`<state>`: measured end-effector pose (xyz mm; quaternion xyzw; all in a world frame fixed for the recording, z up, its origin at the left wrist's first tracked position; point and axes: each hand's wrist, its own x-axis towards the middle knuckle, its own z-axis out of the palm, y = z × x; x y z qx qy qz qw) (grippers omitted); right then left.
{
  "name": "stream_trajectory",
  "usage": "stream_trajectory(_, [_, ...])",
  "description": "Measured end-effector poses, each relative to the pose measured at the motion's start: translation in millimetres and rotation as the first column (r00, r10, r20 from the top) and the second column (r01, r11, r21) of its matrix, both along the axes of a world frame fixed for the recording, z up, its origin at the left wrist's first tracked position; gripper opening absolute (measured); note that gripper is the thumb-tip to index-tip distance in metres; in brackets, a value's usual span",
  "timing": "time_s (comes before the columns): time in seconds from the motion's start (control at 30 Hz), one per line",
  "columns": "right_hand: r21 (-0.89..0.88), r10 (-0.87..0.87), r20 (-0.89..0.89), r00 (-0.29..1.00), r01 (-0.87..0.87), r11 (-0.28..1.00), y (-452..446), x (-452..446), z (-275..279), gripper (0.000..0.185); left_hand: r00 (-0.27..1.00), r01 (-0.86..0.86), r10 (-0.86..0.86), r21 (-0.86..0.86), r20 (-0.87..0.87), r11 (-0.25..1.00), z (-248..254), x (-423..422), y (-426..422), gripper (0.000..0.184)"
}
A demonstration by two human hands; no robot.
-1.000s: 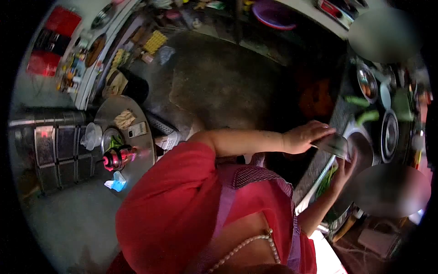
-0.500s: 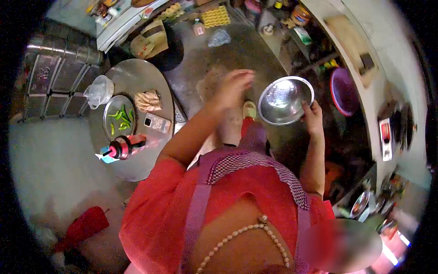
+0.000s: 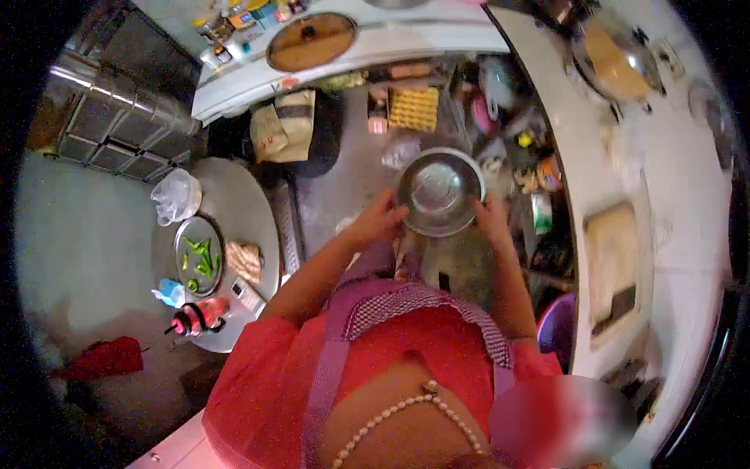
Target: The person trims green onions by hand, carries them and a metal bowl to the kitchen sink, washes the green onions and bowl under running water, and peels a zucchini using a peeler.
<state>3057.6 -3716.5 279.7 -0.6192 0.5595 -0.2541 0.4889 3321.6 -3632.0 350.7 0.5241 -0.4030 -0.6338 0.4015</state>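
A shiny metal bowl [image 3: 439, 187] is held in front of my body, its inside facing up towards me. My left hand [image 3: 381, 219] grips the rim on the left, thumb over the edge. On the opposite side, my right hand [image 3: 491, 219] is closed around the rim. I see nothing inside the bowl apart from reflections. Off to the left, a round metal table [image 3: 262, 207] carries a steel plate [image 3: 181, 270] of green chillies [image 3: 205, 258], a folded cloth [image 3: 244, 260], a phone [image 3: 248, 295] and a pink bottle [image 3: 195, 316].
A white counter [image 3: 625, 156] runs along the right, with a wooden board [image 3: 613, 266] and a pan [image 3: 617, 62] on it. Shelves beneath hold jars and packets. Ahead, a yellow egg tray [image 3: 414, 108] and a plastic bag [image 3: 400, 152] lie on the floor below another counter [image 3: 391, 39].
My left hand, free before, has taken hold of the bowl's left rim. The bowl has moved left to the middle, between both hands. My view has turned to the right.
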Motion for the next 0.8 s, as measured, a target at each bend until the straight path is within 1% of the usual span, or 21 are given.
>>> stream_trajectory(0.03, [-0.002, 0.038, 0.019, 0.999, -0.038, 0.999, -20.0, 12.5, 15.9, 0.025, 0.987, 0.018, -0.01, 0.048, -0.163, 0.999, -14.4, 10.0, -17.7, 0.053])
stream_trajectory(0.07, [0.002, 0.073, 0.039, 0.997, -0.074, 0.997, -36.0, 28.1, 38.2, 0.027, 0.988, -0.055, 0.055, 0.007, -0.142, 0.998, -20.6, 13.5, -36.8, 0.057])
stream_trajectory(0.1, [0.014, 0.103, 0.059, 0.993, -0.104, 0.995, -52.2, 36.6, 48.0, 0.029, 0.985, -0.121, 0.117, -0.027, -0.125, 0.992, -26.6, 16.3, -54.7, 0.061])
stream_trajectory(0.13, [0.11, 0.063, 0.243, 0.968, -0.092, 0.99, -71.6, 38.5, 42.9, 0.029, 0.978, -0.181, 0.174, -0.057, -0.112, 0.982, -33.6, 20.8, -74.1, 0.066])
stream_trajectory(0.17, [0.208, 0.001, 0.406, 0.914, -0.094, 0.974, -90.5, 37.5, 35.3, 0.029, 0.971, -0.23, 0.229, -0.004, -0.067, 0.973, -41.3, 26.1, -96.2, 0.064])
stream_trajectory(0.2, [0.308, -0.079, 0.541, 0.837, -0.11, 0.945, -110.3, 32.8, 28.3, 0.03, 0.959, -0.25, 0.255, 0.058, -0.127, 0.967, -40.3, 28.5, -115.0, 0.059])
stream_trajectory(0.23, [0.475, -0.233, 0.719, 0.655, -0.218, 0.852, -136.2, 31.9, 9.9, 0.028, 0.94, -0.267, 0.284, 0.107, -0.188, 0.958, -34.2, 34.7, -137.3, 0.054])
stream_trajectory(0.27, [0.139, 0.209, 0.216, 0.954, -0.242, 0.96, -159.1, 23.8, -17.9, 0.026, 0.913, -0.289, 0.324, 0.169, -0.248, 0.942, -30.9, 39.8, -156.1, 0.049])
stream_trajectory(0.3, [-0.115, 0.37, -0.476, 0.798, -0.473, 0.873, -169.7, 8.7, -49.7, 0.024, 0.912, -0.295, 0.317, 0.123, -0.261, 0.948, -43.9, 44.8, -174.2, 0.051])
stream_trajectory(0.33, [-0.107, 0.309, -0.648, 0.696, -0.485, 0.868, -188.3, 15.2, -46.6, 0.022, 0.903, -0.315, 0.336, 0.12, -0.267, 0.942, -43.0, 44.6, -185.4, 0.051])
stream_trajectory(0.37, [-0.085, 0.244, -0.793, 0.559, -0.498, 0.863, -206.7, 22.3, -41.9, 0.019, 0.899, -0.339, 0.349, 0.082, -0.266, 0.937, -40.0, 49.1, -208.5, 0.05])
stream_trajectory(0.4, [-0.177, 0.195, -0.705, 0.682, -0.436, 0.883, -242.4, 32.7, -25.0, 0.02, 0.892, -0.366, 0.367, 0.057, -0.265, 0.929, -38.3, 52.9, -227.6, 0.05])
stream_trajectory(0.47, [-0.248, 0.105, -0.484, 0.869, -0.251, 0.936, -288.2, 35.9, -4.1, 0.021, 0.903, -0.348, 0.358, 0.083, -0.239, 0.934, -32.8, 53.6, -243.5, 0.053])
stream_trajectory(0.53, [-0.201, 0.005, -0.317, 0.949, -0.072, 0.977, -358.9, 51.8, 35.9, 0.022, 0.911, -0.343, 0.344, 0.044, -0.229, 0.938, -13.5, 61.3, -286.0, 0.056])
stream_trajectory(0.57, [-0.383, 0.005, -0.288, 0.958, -0.12, 0.916, -400.1, 57.7, 68.8, 0.023, 0.898, -0.4, 0.414, 0.117, -0.147, 0.909, -5.5, 60.1, -298.0, 0.054])
stream_trajectory(0.6, [-0.551, 0.015, -0.253, 0.967, -0.156, 0.82, -434.5, 66.5, 110.2, 0.024, 0.895, -0.42, 0.428, 0.089, -0.127, 0.903, -9.9, 61.5, -305.9, 0.053])
stream_trajectory(0.63, [-0.6, 0.069, -0.086, 0.994, -0.107, 0.793, -452.7, 88.5, 171.9, 0.023, 0.888, -0.443, 0.448, 0.065, -0.106, 0.894, -22.2, 63.7, -313.3, 0.051])
stream_trajectory(0.67, [-0.794, 0.075, -0.16, 0.984, -0.174, 0.583, -500.3, 97.9, 200.5, 0.021, 0.88, -0.465, 0.467, 0.038, -0.09, 0.884, -29.3, 64.2, -322.2, 0.049])
stream_trajectory(0.7, [-0.851, 0.016, -0.331, 0.944, -0.305, 0.428, -537.1, 113.7, 247.3, 0.021, 0.861, -0.492, 0.496, 0.063, -0.112, 0.868, -24.2, 62.8, -332.3, 0.044])
stream_trajectory(0.73, [-0.901, 0.073, -0.251, 0.965, -0.26, 0.346, -566.2, 145.7, 288.2, 0.022, 0.83, -0.552, 0.553, 0.044, -0.071, 0.833, -26.9, 61.0, -344.5, 0.044])
stream_trajectory(0.8, [-0.931, 0.015, -0.274, 0.962, -0.269, 0.245, -626.3, 209.6, 355.0, 0.026, 0.742, -0.67, 0.67, 0.005, 0.002, 0.742, -31.1, 53.5, -363.3, 0.043])
